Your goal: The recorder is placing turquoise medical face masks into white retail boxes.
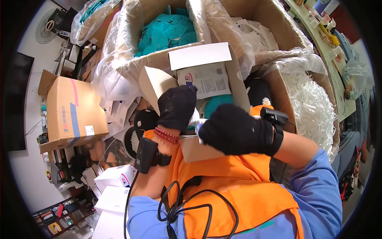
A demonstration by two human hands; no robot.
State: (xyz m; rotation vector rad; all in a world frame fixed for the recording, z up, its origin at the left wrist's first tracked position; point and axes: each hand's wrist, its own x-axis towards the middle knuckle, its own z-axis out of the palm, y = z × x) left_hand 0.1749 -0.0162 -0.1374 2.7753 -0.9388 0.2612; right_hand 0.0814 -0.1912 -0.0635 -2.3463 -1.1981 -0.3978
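Observation:
Both my hands wear black gloves. My left hand (176, 106) grips the upright flap of a small pale cardboard box (195, 149) that rests against my orange vest. My right hand (234, 129) closes over the box's top edge from the right. Inside the box I glimpse something teal and white, mostly hidden by my hands. A red bead bracelet and a black strapped device sit on my left wrist; a black device is strapped to my right wrist.
A large carton of teal items (169, 30) in plastic lining stands ahead. To its right is a carton of white pieces (254, 34) and a box of shredded white paper (314, 107). A taped brown carton (73, 111) lies at left; white boxes (115, 177) below it.

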